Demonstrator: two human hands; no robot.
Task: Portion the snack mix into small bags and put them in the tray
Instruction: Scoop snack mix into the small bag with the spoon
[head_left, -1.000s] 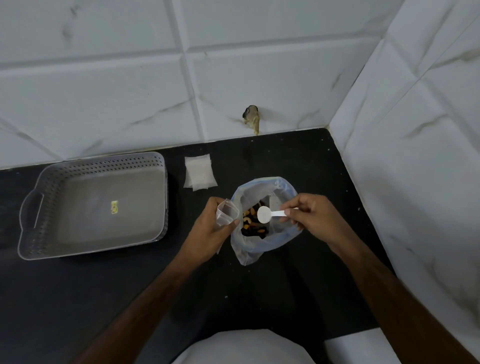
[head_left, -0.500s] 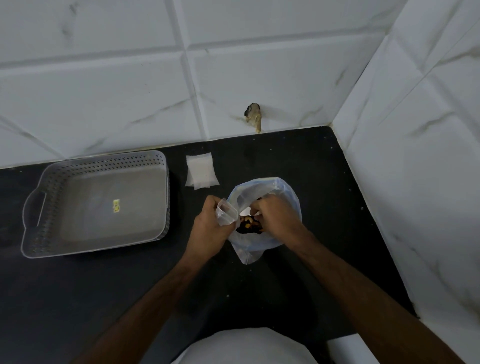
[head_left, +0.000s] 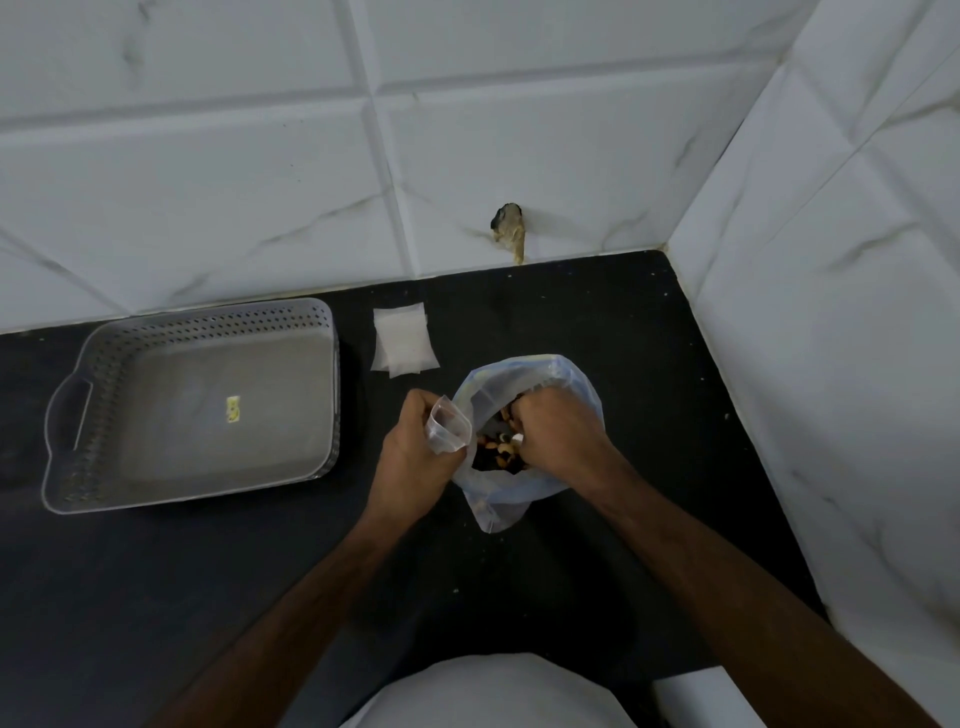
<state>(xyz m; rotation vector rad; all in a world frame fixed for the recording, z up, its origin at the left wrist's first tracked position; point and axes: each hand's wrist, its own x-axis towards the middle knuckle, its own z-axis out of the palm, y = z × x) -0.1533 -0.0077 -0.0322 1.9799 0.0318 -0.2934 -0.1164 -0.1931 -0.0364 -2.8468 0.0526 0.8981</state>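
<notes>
Clear small bag pinched open in left hand, centre frame; right hand curled inside big bag over snack mix, its hold hidden. Tray sits left.

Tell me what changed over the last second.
The right hand, which held the white scoop above the big bag, has plunged into the snack mix; only a bit of scoop shows. The left hand still grips the small bag open. Tray and spare bags stayed put.
</notes>
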